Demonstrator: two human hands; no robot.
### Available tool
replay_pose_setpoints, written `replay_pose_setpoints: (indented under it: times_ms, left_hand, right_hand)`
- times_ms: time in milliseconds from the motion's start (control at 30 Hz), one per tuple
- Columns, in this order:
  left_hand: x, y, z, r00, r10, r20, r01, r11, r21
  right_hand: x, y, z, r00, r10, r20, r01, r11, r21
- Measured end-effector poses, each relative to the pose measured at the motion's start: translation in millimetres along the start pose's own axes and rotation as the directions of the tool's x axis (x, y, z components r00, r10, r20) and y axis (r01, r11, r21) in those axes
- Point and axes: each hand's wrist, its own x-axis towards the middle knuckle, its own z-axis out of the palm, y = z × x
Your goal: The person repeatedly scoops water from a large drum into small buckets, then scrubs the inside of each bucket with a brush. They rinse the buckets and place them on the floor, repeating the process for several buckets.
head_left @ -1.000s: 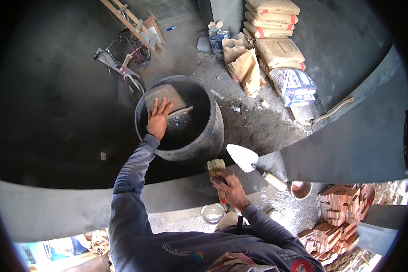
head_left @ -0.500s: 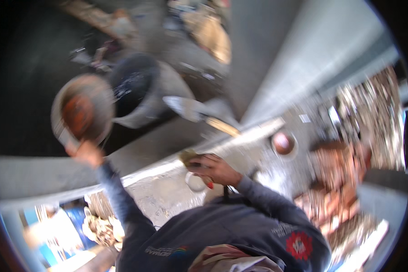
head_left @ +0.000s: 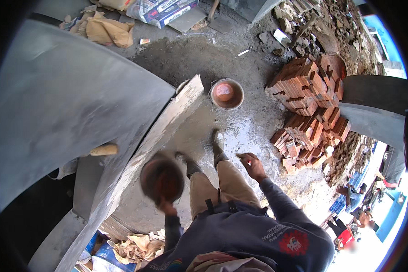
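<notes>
The left hand point(head_left: 167, 207) grips a blurred, seemingly empty round pan point(head_left: 162, 179) beside the wall's edge point(head_left: 167, 119), the right hand point(head_left: 253, 166) hangs loosely open; plastering looks unfinished.

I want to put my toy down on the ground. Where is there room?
Bare wet concrete floor lies between the round orange bucket and the stacked red bricks, ahead of the person's shoes. More bare floor is behind the bucket. It is crowded by the bricks, the rubble and the paper sacks.

Soft daylight, glare at the lower right, fisheye-bent dark rim, motion blur on the round pan point(head_left: 162, 180).
</notes>
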Motion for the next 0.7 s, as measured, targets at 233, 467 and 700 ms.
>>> replay_pose_setpoints:
  times_ms: [233, 467, 700]
  left_hand:
    - [49.7, -125.0, 398.2, 0.834, 0.147, 0.532, -0.399, 0.827, 0.396]
    - [119.8, -231.4, 605.7, 0.677, 0.215, 0.704, -0.558, 0.773, 0.300]
    - [114.6, -292.7, 466.4, 0.667, 0.092, 0.739, -0.596, 0.660, 0.456]
  right_hand:
    - [-78.9, 155.4, 28.0, 0.747, 0.625, -0.227, -0.515, 0.760, 0.395]
    - [-119.6, 186.1, 46.8, 0.753, 0.634, -0.179, -0.504, 0.730, 0.462]
    - [-100.3, 200.1, 77.2, 0.806, 0.570, -0.158, -0.525, 0.812, 0.255]
